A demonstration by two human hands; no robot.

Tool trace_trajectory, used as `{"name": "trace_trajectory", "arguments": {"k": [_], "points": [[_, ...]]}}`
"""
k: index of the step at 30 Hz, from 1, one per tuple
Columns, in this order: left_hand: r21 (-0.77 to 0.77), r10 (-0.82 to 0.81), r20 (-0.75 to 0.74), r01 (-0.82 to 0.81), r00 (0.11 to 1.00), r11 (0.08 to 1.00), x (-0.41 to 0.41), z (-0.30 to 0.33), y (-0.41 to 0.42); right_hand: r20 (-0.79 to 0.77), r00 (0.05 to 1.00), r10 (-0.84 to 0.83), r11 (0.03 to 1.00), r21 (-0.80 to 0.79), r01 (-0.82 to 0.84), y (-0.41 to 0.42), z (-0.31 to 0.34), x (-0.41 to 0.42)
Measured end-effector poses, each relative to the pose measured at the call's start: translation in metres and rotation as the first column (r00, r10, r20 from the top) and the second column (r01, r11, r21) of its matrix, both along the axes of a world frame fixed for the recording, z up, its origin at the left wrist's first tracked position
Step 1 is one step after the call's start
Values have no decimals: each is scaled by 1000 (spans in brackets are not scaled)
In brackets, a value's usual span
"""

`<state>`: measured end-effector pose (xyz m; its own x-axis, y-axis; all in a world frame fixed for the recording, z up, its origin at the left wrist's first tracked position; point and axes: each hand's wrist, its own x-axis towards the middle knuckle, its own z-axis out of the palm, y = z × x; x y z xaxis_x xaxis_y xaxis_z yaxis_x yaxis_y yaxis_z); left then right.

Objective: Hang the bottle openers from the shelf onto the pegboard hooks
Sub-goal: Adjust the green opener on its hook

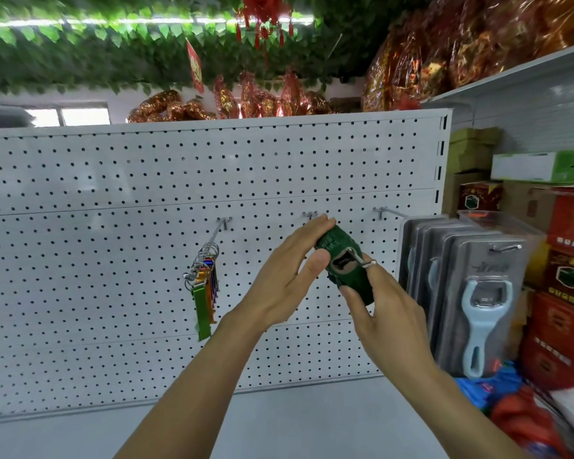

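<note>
A stack of dark green bottle openers (345, 266) is held up in front of the white pegboard (113, 260), just below the middle hook (310, 215). My left hand (285, 279) holds the stack between thumb and fingers from the left. My right hand (381, 313) grips its lower right end, and a metal hook tip (368, 262) pokes through the openers' holes beside my right forefinger. A bunch of colourful keyring openers (204, 286) hangs on the left hook (224, 223). Packaged light-blue openers (481, 309) hang on the right hook (383, 212).
A grey shelf board (295, 422) runs below the pegboard. Red and brown boxes (567, 276) are stacked at the right, with red and blue bags (504, 402) under them. Green leaf garlands (113, 54) and red decorations hang overhead.
</note>
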<state>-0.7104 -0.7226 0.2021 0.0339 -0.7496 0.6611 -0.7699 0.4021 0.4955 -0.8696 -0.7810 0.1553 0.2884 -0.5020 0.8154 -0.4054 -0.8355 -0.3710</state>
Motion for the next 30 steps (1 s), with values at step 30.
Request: {"name": "trace_trajectory", "arguments": {"k": [30], "points": [[-299,87,-12,-87,996,950,-57,16,41,160,987,16,998,-56,-7,32,3,-46]]}}
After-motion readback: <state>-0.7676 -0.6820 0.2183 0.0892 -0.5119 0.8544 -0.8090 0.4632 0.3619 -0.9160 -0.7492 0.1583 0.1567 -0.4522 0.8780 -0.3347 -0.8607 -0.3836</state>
